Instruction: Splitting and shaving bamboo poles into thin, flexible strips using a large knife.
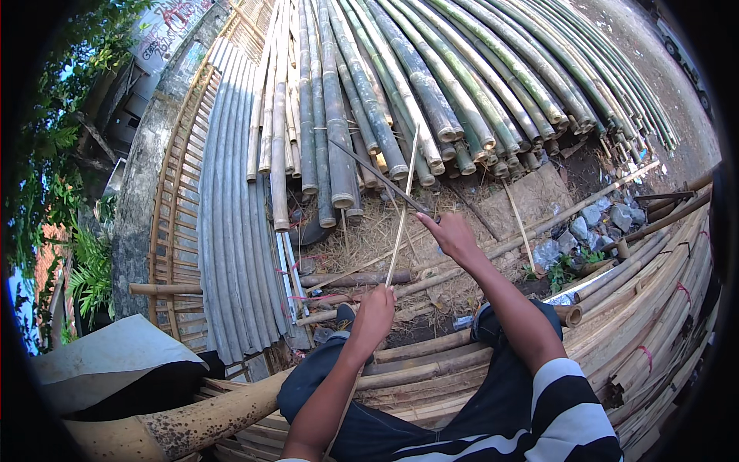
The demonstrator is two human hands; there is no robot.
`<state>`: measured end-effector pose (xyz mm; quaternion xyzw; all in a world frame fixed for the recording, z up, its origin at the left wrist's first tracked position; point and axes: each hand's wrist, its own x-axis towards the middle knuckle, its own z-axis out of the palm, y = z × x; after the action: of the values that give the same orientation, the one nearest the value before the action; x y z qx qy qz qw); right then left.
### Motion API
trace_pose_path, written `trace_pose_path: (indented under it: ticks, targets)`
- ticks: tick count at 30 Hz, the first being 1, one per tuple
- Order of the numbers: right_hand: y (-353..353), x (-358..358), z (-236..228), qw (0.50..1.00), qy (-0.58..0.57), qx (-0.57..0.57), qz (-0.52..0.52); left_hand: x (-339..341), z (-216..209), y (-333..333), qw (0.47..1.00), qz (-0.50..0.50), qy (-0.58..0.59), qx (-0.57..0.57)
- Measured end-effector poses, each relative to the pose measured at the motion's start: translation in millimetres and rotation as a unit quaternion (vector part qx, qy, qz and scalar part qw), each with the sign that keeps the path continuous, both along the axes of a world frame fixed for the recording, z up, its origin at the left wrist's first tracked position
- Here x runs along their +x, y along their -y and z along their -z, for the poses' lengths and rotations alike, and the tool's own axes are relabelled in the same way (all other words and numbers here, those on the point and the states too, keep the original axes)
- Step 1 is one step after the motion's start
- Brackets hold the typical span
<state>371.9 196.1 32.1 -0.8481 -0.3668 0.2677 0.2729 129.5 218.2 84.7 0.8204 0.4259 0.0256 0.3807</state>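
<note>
My left hand (374,316) is closed round a thin, pale bamboo strip (399,237). The strip rises away from me, and its lower part runs back beneath my left forearm. In my right hand (453,237) is a long, narrow, dark-bladed knife (369,169), gripped at its near end and pointing to the far left. Blade and strip cross just left of my right hand; whether they touch I cannot tell. Beyond them, cut ends of stacked bamboo poles (336,115) face me.
Split bamboo (654,316) lies in layers at the right, under and beside my legs. Grey corrugated sheets (231,208) and a bamboo ladder-like frame (178,200) line the left. Stones (591,218) sit at the right. A thick bamboo pole (192,416) crosses the lower left.
</note>
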Motion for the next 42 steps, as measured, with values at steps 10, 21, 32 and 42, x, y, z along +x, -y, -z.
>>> trace_pose_path:
  ticks: [10,21,32,42]
  targets:
    - [2,-51,-21,0.960,0.073,0.057,-0.265,-9,-5,-9,0.998,-0.029,-0.049,0.026]
    - [-5,-10,7,0.997,-0.045,0.026,-0.063,2,-2,-14,0.994,-0.074,-0.013,-0.081]
    - [-6,21,7,0.997,0.033,0.067,0.007,-5,-20,10,0.999,-0.014,-0.012,-0.033]
    - [-6,-49,2,0.983,-0.035,0.097,-0.150,-1,-6,-35,0.996,-0.093,-0.006,-0.016]
